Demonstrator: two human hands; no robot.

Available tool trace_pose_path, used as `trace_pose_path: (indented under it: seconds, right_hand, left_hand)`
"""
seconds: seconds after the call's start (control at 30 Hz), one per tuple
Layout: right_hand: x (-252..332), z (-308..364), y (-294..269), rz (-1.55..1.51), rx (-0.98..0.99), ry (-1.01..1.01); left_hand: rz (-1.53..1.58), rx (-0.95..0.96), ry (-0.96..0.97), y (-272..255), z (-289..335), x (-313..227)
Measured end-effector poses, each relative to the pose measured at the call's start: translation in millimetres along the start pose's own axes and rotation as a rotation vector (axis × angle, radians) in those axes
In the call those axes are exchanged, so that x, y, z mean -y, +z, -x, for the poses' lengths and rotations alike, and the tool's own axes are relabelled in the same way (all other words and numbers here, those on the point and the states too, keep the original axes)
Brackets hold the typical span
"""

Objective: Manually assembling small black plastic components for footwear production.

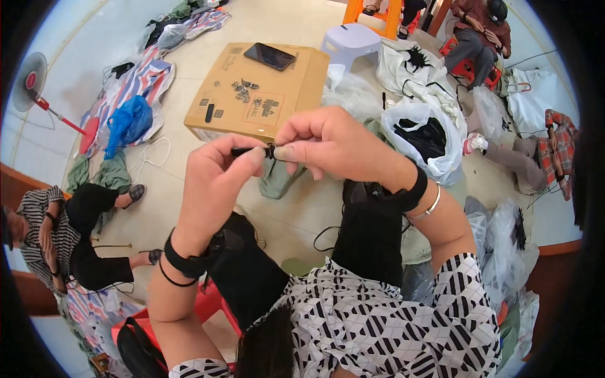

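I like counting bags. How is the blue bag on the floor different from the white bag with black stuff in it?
The blue bag lies crumpled and closed on the striped sheet to the left of the cardboard box; the white bag stands open to the right of the box. The white bag shows black pieces inside; what the blue bag holds cannot be seen. Both look like thin plastic.

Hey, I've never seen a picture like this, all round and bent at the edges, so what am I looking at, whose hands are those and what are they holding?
A wide fisheye camera worn on a person's head looks down, which bends the edges. Both hands are that person's own. The left hand and right hand pinch a small black part between their fingertips; what it is exactly is too small to tell. Beyond them, a cardboard box stands on the floor, carrying a dark phone and some small dark pieces. To the right sits a white bag of black items. Other people sit around the edges.
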State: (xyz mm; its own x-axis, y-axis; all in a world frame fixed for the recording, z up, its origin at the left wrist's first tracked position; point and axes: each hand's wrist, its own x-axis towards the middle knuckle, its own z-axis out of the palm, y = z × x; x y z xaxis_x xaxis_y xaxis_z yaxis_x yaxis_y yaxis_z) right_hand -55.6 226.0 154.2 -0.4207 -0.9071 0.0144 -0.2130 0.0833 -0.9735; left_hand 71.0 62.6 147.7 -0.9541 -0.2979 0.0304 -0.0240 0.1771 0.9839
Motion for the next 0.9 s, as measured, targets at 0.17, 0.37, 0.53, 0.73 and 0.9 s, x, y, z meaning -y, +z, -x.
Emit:
trace_pose_path:
  seconds: [0.17, 0.37, 0.53, 0.73, 0.9]
  right_hand:
    - [31, 6, -3, 0.007, 0.077, -0.048]
    - [62, 10, -3, 0.086, 0.097, -0.294]
    - [77, 9, 4, 0.119, 0.007, -0.509]
    - [93, 7, 9, 0.192, -0.164, -0.587]
    - [109, 9, 8, -0.042, -0.012, -0.517]
  left_hand:
    - [-0.055, 0.014, -0.002, -12, 11, -33]
    - [0.013, 0.041, 0.066, -24, 21, -70]
    - [-0.255, -0.035, 0.348, -30, 29, -98]
    - [-0.427, -0.272, 0.738, -46, 26, -113]
    - [-0.881, -0.820, 1.200, -75, 44, -142]
